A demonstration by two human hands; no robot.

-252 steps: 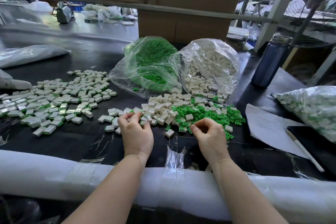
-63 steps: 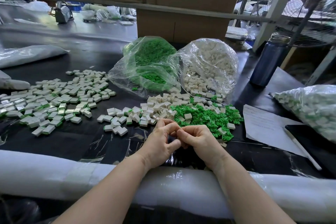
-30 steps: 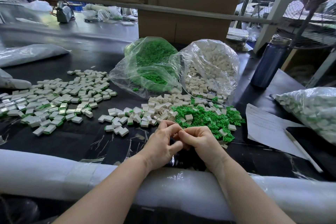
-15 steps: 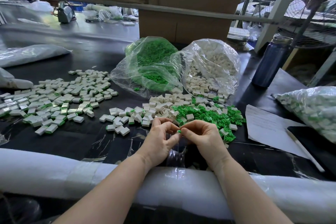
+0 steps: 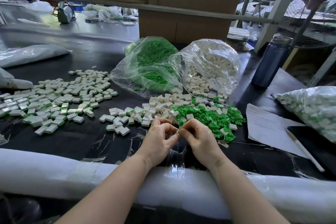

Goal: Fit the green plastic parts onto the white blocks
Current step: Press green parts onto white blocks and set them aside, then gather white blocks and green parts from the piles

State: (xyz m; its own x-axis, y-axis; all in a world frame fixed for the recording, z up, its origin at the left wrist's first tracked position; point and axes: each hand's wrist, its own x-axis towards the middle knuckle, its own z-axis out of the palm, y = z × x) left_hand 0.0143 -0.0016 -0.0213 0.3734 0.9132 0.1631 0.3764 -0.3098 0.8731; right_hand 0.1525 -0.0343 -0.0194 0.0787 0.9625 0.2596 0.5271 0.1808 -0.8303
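On the black desk (image 5: 87,143) sit two clear bags (image 5: 209,67) far back, then a pile of white blocks (image 5: 160,105) and green parts (image 5: 214,120), and near them the left hand (image 5: 156,142) and right hand (image 5: 201,140) both pinch one small green part (image 5: 178,131) with curled fingers.

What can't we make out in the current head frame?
- Small green plastic part between the left hand and right hand: fingers cover most of it; a white block there cannot be confirmed.
- Writing on the white paper sheet: too small.
- Clear bag of assembled pieces: cut off by the right edge.
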